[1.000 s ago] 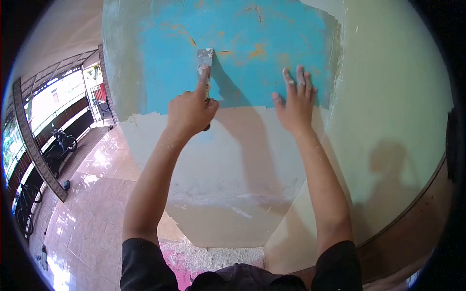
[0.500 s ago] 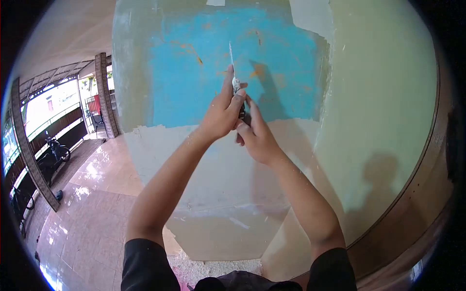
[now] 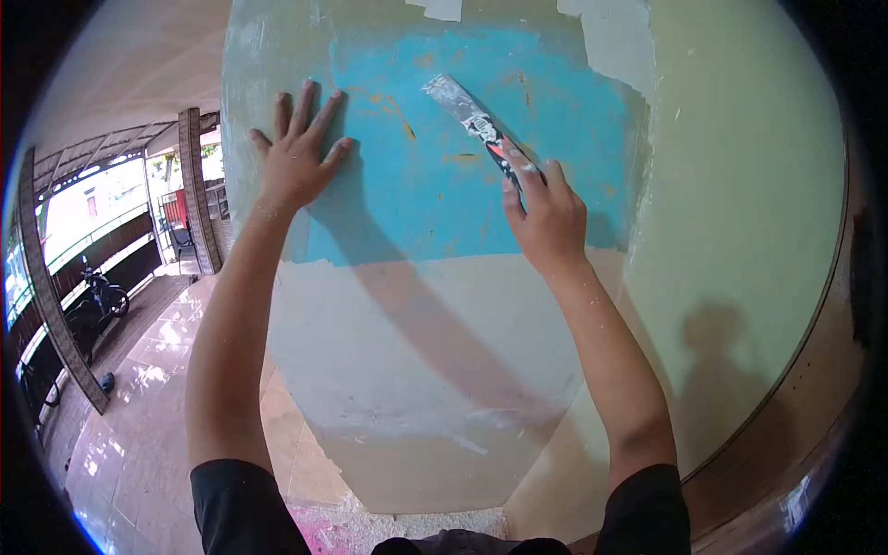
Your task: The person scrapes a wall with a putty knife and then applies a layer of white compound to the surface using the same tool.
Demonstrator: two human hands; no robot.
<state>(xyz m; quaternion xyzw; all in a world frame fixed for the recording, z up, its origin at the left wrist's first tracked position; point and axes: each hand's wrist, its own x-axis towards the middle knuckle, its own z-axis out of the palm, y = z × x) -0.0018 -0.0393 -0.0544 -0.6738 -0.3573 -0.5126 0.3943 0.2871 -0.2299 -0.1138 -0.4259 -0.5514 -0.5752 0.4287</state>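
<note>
R hand has a firm grip on a putty knife, index finger stretched along the top of the handle — black w/ a red stripe — and thumb on the near side. Its blade tilts up & to the left in front of the blue patch, upper middle; whitish paste is caked thick where blade meets handle, w/ more smeared toward the tip. Can't tell from here if the edge touches the surface. L hand holds nothing: fingers splayed, laid against the wall at the patch's L edge, well apart from the knife. Both fingertips & forearms carry pale specks, and dark sleeves end near the elbows. Orange marks are scattered over the blue, a few b/w the L hand and the blade, others R of it. Below the blue, w/ a ragged border, is a pale band, crossed by a long arm shadow. Off to the R, a light green wall section w/ a head-and-shoulders shadow low on it. At the wall's foot, white crumbs next to a pink spot. Far L: shiny tile floor, a slanting post, a parked motorbike and a pillar — bright daylight behind.
</note>
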